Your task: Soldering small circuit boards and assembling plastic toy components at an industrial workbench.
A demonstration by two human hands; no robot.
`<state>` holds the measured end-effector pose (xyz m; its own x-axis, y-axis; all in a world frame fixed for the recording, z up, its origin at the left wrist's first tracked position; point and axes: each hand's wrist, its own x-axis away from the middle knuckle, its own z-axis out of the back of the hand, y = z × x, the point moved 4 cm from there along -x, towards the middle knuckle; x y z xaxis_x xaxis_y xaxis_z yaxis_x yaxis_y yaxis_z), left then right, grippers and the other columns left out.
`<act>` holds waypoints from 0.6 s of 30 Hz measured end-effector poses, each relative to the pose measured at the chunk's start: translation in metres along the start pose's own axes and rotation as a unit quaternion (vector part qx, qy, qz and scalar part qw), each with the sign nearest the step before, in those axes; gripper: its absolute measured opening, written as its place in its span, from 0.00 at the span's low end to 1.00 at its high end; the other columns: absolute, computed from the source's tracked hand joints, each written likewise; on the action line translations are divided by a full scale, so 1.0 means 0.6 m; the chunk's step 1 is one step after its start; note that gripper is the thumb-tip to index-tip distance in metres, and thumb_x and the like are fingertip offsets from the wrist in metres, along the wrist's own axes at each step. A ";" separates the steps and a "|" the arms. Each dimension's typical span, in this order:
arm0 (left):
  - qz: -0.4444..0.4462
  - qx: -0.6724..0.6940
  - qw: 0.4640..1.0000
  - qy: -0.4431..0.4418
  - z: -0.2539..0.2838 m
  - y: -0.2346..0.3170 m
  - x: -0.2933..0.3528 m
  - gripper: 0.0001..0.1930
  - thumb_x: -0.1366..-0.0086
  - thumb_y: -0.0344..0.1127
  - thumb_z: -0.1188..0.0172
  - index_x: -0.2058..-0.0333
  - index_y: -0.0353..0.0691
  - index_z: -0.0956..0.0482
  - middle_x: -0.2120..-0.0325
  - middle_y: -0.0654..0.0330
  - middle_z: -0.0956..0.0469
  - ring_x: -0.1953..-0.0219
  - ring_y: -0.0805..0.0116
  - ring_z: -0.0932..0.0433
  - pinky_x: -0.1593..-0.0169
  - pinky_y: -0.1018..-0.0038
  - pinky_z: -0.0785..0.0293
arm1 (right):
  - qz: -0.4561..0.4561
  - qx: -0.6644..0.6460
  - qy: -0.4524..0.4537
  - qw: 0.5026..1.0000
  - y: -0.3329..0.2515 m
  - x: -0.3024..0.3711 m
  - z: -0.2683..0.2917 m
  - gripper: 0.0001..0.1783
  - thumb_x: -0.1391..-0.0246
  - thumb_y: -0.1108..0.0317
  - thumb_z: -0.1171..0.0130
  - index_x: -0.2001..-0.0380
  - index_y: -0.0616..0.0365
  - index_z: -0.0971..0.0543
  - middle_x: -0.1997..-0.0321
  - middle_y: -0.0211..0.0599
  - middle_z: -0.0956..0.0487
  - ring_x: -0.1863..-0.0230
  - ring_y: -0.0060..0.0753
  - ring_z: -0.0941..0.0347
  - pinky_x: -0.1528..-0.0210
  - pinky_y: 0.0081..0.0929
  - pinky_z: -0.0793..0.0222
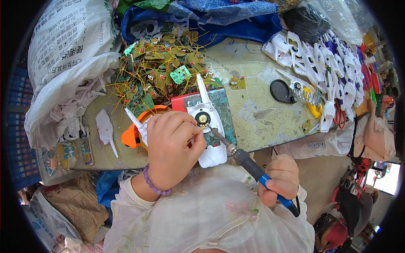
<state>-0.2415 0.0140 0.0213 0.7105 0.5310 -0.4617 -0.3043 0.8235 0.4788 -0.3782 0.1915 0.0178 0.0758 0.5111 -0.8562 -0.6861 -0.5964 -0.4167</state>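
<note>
A white plastic shell (214, 156) with a long narrow tip lies in front of me, a round black speaker (203, 119) set in its middle. My right hand (279, 179) grips a soldering iron (253, 168) with a blue and black handle; its tip reaches the lower edge of the speaker. My left hand (173, 141) is closed in a pinch beside the speaker, thumb and forefinger together. What sits between those fingers is too small to make out. Partly covered by that hand are an orange object (134, 137) and another white shell piece (137, 119).
Circuit boards with yellow wires (158, 71) are heaped behind my left hand. A red-edged board (230, 122) lies under the shell. Right: a black round lid-like part (280, 90), a coiled spring (310, 97) and many white shells (312, 63). A white sack (74, 55) stands left.
</note>
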 end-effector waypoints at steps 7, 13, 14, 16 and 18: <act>-0.009 -0.019 1.000 -0.004 0.001 0.003 -0.002 0.08 0.58 0.24 0.35 0.79 0.40 0.25 0.72 0.64 0.24 0.63 0.60 0.25 0.56 0.65 0.34 | 0.005 0.011 -0.009 1.000 0.000 -0.004 -0.005 0.11 0.44 0.62 0.44 0.65 0.59 0.30 0.81 0.29 0.31 0.85 0.27 0.38 0.87 0.25 0.48; -0.013 -0.018 1.000 -0.003 -0.001 0.001 -0.001 0.08 0.58 0.24 0.36 0.79 0.40 0.26 0.72 0.64 0.24 0.63 0.60 0.26 0.56 0.65 0.35 | 0.009 0.004 -0.024 1.000 0.002 -0.012 -0.005 0.11 0.46 0.64 0.43 0.65 0.59 0.30 0.81 0.29 0.31 0.85 0.27 0.37 0.87 0.25 0.48; -0.012 -0.018 1.000 -0.003 -0.001 0.000 -0.001 0.08 0.58 0.24 0.36 0.79 0.40 0.26 0.72 0.64 0.24 0.63 0.60 0.26 0.56 0.65 0.35 | 0.009 0.003 -0.024 1.000 0.003 -0.016 -0.004 0.11 0.46 0.64 0.43 0.65 0.59 0.30 0.81 0.29 0.31 0.85 0.27 0.37 0.87 0.25 0.48; -0.016 -0.020 1.000 -0.005 0.000 0.001 -0.001 0.08 0.58 0.24 0.36 0.79 0.40 0.25 0.72 0.64 0.24 0.63 0.60 0.26 0.56 0.65 0.35 | 0.011 -0.005 -0.043 0.999 0.003 -0.025 -0.002 0.11 0.48 0.66 0.43 0.65 0.60 0.29 0.82 0.29 0.32 0.86 0.27 0.38 0.87 0.25 0.49; -0.016 -0.019 1.000 -0.006 0.000 0.001 0.000 0.08 0.58 0.24 0.36 0.79 0.40 0.25 0.72 0.64 0.24 0.63 0.60 0.26 0.56 0.65 0.35 | 0.010 -0.009 -0.053 0.999 0.002 -0.037 0.000 0.11 0.50 0.67 0.42 0.66 0.60 0.28 0.82 0.29 0.32 0.86 0.27 0.38 0.87 0.25 0.49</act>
<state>-0.2418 0.0143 0.0215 0.7282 0.5012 -0.4674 -0.3040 0.8475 0.4351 -0.3807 0.1792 0.0361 -0.0157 0.5608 -0.8278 -0.6741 -0.6174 -0.4055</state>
